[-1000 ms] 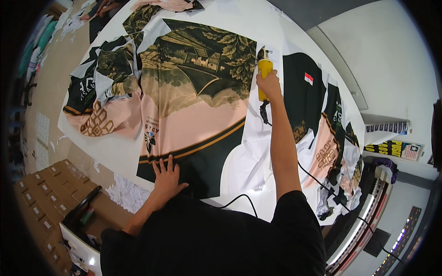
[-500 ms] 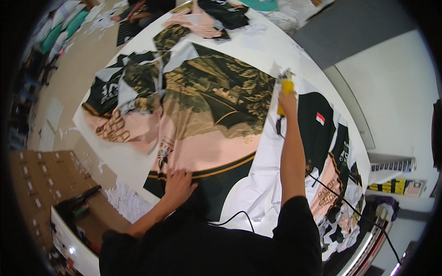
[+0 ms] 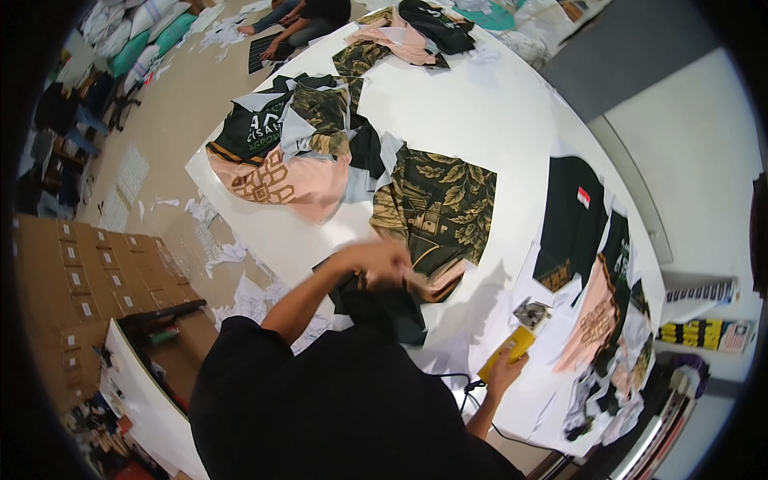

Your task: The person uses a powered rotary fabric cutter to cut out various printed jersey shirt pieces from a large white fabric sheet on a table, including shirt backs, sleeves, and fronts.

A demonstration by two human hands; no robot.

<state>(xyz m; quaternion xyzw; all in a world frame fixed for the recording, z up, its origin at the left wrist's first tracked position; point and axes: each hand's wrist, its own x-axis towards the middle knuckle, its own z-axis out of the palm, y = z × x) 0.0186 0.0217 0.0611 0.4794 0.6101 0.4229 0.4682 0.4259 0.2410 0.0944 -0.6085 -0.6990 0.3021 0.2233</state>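
My left hand (image 3: 376, 262), smeared by motion, is closed on the lower part of a printed fabric panel (image 3: 444, 196) in dark green, tan and pink. That part of the panel is folded up and bunched under the hand, while its leafy upper part lies flat on the white table. My right hand (image 3: 502, 374) grips the yellow handle of an electric cloth cutter (image 3: 512, 348) near the table's right front, its metal head tilted up and clear of the panel. A black cord (image 3: 468, 392) trails from the handle.
Cut garment pieces lie in a pile (image 3: 280, 172) at left and another (image 3: 408, 36) at the far end. A dark sleeve-shaped piece (image 3: 570, 216) and scraps (image 3: 616, 384) are at right. Cardboard boxes (image 3: 96, 280) stand at left. Another person (image 3: 308, 24) sits on the floor beyond.
The panel, spread flat before, is now pulled together and folded, with my left hand raised on it. My right hand has drawn the cutter back toward me. The view has shifted.
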